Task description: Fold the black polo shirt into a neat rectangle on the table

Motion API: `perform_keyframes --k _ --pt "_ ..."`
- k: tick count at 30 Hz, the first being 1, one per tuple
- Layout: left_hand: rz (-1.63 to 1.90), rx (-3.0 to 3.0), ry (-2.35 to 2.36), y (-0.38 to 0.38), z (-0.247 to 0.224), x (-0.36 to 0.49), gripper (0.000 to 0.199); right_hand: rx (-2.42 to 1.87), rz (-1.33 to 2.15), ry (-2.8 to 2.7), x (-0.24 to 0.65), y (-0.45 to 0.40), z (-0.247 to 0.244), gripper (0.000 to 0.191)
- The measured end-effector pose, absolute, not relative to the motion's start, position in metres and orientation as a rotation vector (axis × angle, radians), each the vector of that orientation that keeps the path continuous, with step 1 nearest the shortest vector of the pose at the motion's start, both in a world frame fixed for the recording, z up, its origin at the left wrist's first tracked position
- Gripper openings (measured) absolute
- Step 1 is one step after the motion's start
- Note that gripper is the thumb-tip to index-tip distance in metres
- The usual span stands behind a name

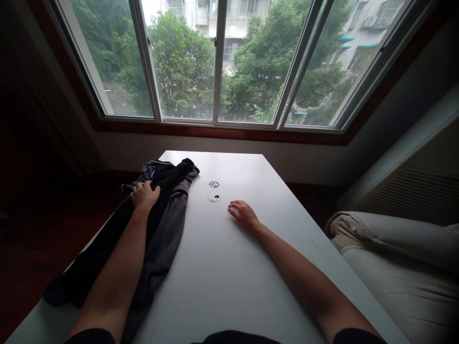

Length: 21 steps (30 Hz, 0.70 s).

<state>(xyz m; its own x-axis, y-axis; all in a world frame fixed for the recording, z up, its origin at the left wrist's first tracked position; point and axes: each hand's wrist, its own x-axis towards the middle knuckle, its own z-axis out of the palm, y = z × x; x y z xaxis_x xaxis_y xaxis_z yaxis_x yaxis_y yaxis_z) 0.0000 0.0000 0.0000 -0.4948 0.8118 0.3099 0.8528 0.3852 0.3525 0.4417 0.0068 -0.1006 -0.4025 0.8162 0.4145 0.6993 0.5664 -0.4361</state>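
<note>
On the left side of a white table lie long black trousers, stretched towards me with their bunched end at the far side. A grey-brown garment lies beside and partly under them. My left hand is on the far part of the black trousers, fingers curled into the cloth; the fingertips are partly hidden. My right hand rests on the bare tabletop, palm down, holding nothing, its fingers loosely bent and apart. It is right of two round table inserts, the nearer one and the farther one.
A wide window with sliding panes is beyond the table's far edge. To the right, a pale padded seat stands close to the table, with a slatted panel behind it. Dark reddish floor shows at left.
</note>
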Motion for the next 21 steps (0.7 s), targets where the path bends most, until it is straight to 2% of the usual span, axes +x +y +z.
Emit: perform_keyframes --k 4,12,17,21 --pt "-0.62 -1.609 -2.58 0.003 -0.01 -0.002 0.035 -1.217 0.254 -2.209 0.442 0.009 -0.103 0.019" --pt "-1.047 -1.666 -2.194 -0.011 0.027 0.032 0.021 -1.264 0.252 -2.22 0.44 0.004 -0.094 0.021" --pt "-1.178 -2.237 -1.891 -0.03 0.038 0.109 0.018 -1.252 0.225 -2.142 0.436 -0.001 -0.085 0.029" --pt "-1.016 -2.799 -1.606 -0.064 0.021 0.18 0.018 -1.201 0.191 -2.061 0.433 -0.005 -0.082 0.032"
